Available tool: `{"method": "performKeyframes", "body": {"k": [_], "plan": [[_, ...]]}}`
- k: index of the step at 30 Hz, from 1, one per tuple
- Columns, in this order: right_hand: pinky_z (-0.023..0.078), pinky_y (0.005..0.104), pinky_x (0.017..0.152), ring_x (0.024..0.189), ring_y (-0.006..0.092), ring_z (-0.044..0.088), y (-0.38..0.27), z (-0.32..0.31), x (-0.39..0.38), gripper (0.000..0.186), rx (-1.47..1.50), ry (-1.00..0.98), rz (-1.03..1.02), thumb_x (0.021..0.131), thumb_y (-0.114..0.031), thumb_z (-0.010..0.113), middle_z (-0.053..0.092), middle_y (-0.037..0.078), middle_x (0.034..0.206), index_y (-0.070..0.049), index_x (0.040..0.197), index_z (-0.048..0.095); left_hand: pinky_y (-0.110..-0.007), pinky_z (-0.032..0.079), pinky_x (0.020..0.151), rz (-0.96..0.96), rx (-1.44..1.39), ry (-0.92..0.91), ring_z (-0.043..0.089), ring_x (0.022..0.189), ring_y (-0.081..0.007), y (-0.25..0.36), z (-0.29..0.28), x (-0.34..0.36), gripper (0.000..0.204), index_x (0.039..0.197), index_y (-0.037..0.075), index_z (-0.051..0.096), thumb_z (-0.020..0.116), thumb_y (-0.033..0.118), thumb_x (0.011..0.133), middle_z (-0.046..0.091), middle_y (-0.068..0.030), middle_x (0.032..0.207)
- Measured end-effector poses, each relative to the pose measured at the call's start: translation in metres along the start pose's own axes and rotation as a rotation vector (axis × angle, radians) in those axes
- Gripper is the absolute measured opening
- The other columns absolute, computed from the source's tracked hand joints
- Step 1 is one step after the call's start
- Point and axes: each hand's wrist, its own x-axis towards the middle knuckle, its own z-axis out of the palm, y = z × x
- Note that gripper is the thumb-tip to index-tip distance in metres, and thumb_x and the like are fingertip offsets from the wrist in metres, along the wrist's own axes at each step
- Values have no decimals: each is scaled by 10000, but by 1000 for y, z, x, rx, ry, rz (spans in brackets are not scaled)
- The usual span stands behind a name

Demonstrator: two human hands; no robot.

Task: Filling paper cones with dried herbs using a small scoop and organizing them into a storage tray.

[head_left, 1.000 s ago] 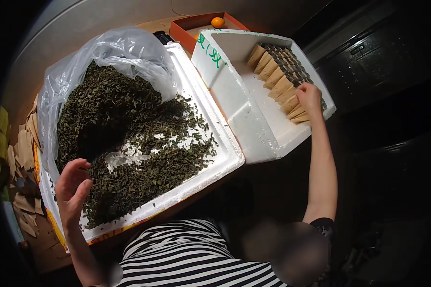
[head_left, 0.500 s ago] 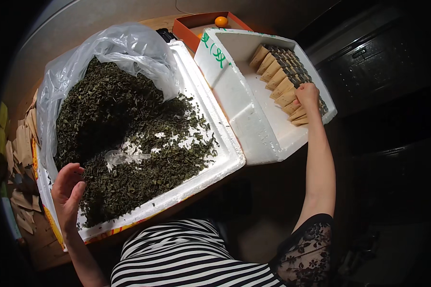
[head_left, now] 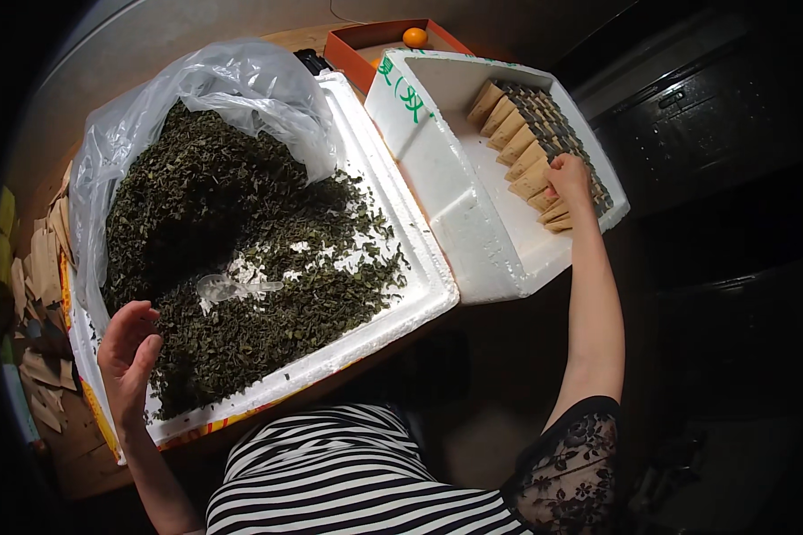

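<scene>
While the right hand [head_left: 569,181] is inside the white foam box [head_left: 446,192], its fingers are curled in close over the near part of the brown paper packets [head_left: 524,153]. It touches them, but I cannot tell whether a packet is pinched, since the back of the hand hides the fingertips. The packets stand packed in slanting rows along the box's right side — pale brown toward the left, dark at their other ends. Green marks show on the box's outer wall.

On the other side, the left hand [head_left: 132,348] hangs over the near left edge of a white foam tray [head_left: 426,267], thumb and fingers bent and set apart, with nothing visible between them. Just beside it are dark dried leaves [head_left: 268,343], heaped high at the back and spread thinner toward the right. A clear plastic bag [head_left: 259,80] drapes over the back of the heap, and a clear scoop [head_left: 225,287] lies among the leaves near the middle.

Loose brown paper pieces [head_left: 40,276] lie left of the tray on a wooden table [head_left: 85,456]. Behind the foam box sits an orange-red box [head_left: 351,59] with a round orange fruit [head_left: 415,37] in it.
</scene>
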Motion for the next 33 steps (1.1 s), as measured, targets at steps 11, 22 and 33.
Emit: {"method": "performKeyframes", "body": {"k": [11,22,33], "plan": [[509,243,700,766,81,614,-127,-18,-123,235,251,50,-508,977,-62,581,669,25,876,8,1186,664,-238,477,885,29,-13,127,608,996,-91,6,-15,-19,370,1262,29,602,676,43,900,644,-36,1113],[497,406,752,891,339,621,-238,97,-270,338,233,-410,-1119,832,8,718,643,168,1028,-22,1157,628,-228,506,809,52,-63,571,613,895,-78,-26,-85,-84,302,1201,-19,618,672,27,906,656,-42,1043],[451,260,622,653,124,539,-239,137,-288,116,523,-481,-965,895,10,678,610,60,799,5,1005,641,-222,482,663,-129,509,1127,534,662,-58,-112,-208,-113,405,1195,-25,616,734,44,814,650,-83,1103]]}}
